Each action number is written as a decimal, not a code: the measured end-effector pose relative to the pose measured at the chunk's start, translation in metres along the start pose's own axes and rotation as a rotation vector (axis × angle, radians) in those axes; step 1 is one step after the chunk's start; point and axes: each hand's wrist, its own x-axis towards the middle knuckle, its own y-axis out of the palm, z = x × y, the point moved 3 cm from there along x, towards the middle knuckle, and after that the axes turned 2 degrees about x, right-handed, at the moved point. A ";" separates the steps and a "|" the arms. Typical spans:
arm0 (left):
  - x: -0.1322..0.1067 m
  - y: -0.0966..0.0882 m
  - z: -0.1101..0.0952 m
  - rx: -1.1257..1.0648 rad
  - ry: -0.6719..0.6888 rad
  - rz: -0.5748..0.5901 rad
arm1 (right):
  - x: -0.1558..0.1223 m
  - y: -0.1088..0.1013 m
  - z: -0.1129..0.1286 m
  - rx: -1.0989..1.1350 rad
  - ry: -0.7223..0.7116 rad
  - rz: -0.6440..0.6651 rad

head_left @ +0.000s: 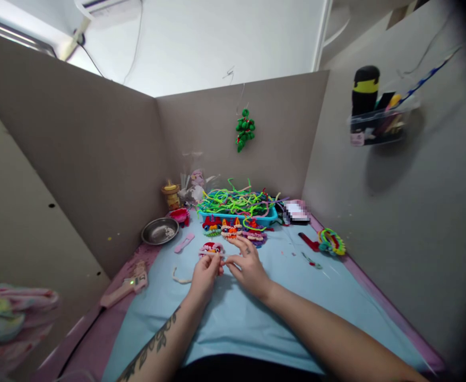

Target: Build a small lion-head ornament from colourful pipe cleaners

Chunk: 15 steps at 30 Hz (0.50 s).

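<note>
Both my hands meet at the middle of a light blue mat (pixel 233 318). My left hand (pixel 206 273) is closed in a pinch on a small red, pink and white pipe-cleaner piece (pixel 211 248). My right hand (pixel 248 265) pinches the same piece from the right with thumb and forefinger, its other fingers spread. Just beyond the hands lie several finished pipe-cleaner figures (pixel 236 229) in red, orange and purple.
A blue basket (pixel 273 215) heaped with green and mixed pipe cleaners stands at the back. A metal bowl (pixel 160 231), a pink glue gun (pixel 123 289), a pink clip (pixel 183 243), a coil of pipe cleaners (pixel 331 241) and red cutters (pixel 308 242) lie around. Grey partition walls close three sides.
</note>
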 end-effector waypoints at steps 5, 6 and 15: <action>-0.002 0.003 -0.004 0.008 -0.015 0.004 | 0.000 0.000 0.000 -0.001 0.001 0.013; -0.002 0.003 -0.004 0.008 -0.017 0.002 | 0.000 0.000 0.000 -0.002 0.003 0.014; -0.001 0.001 -0.001 0.024 -0.003 0.004 | -0.001 0.001 0.000 -0.005 0.015 0.008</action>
